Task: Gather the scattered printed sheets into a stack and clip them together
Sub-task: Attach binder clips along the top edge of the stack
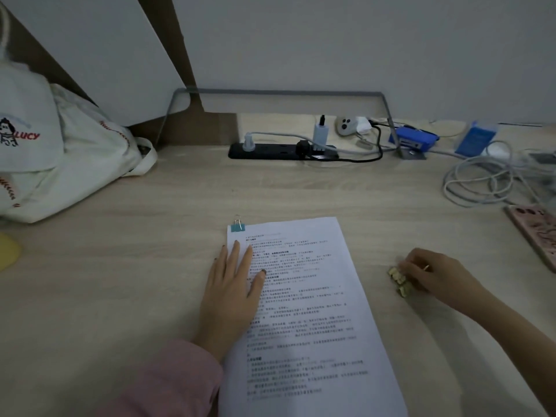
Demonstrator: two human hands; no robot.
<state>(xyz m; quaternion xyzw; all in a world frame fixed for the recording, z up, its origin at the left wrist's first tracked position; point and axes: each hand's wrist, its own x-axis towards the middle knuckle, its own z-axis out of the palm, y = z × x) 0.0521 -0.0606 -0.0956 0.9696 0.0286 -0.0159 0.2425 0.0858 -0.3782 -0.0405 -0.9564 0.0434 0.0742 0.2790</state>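
Left hand [231, 291] lies flat, fingers spread, on the clipped sheets [304, 320]; right hand [433, 273], fingers curled, seemingly touches gold clips [398, 281].

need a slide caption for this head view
Left hand flat on the printed sheets, teal binder clip at their top-left corner; right hand at gold clips.

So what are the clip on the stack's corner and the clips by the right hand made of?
Teal clip: likely painted metal, matte body with thin silvery wire handles. Gold clips beside the right hand: seemingly metal with a brassy sheen, though blurred. Sheets: plain matte white paper.
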